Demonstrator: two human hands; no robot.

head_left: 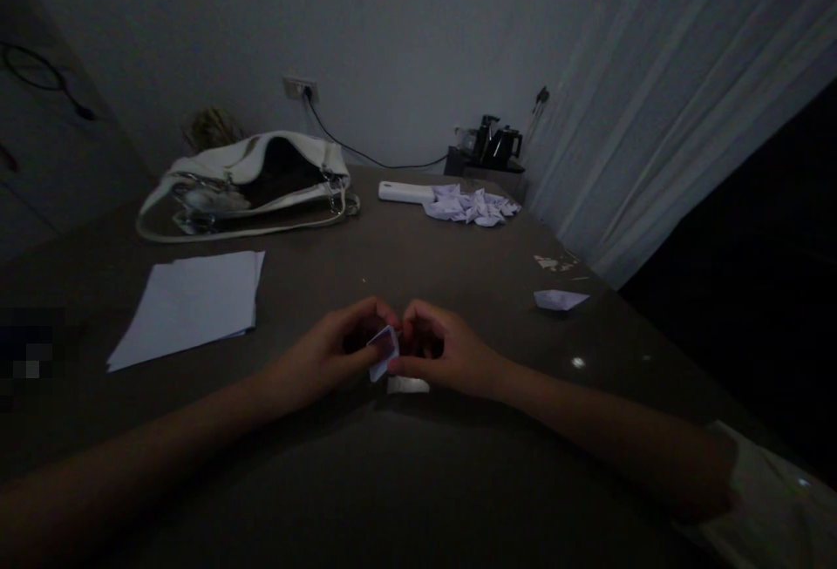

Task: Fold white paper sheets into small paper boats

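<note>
The fingertips of both hands meet on a small folded paper piece (pixel 384 351), and in the dim light the fingers curl over most of it, so its folds are hard to make out. The left hand (pixel 330 351) pinches its near left edge between thumb and fingers; the right hand (pixel 439 351) grips its right side, fingers bent in tight. The piece is pale, bluish-white, tilted on edge just above the table (pixel 458 482). A second pale scrap (pixel 408 385) lies flat on the table right under the piece, partly covered by the right hand.

Farther from the piece, to its left, lies a stack of paper sheets (pixel 189 303). Beyond that, well behind the piece, a white handbag (pixel 252 181) lies open. Behind and right of the piece sit a white flat box (pixel 405 193) and a heap of folded papers (pixel 472 206) touching it. One folded paper (pixel 561 299) lies to the right. A dark kettle (pixel 500 146) stands far back near the curtain (pixel 654 116); its details are lost in shadow.
</note>
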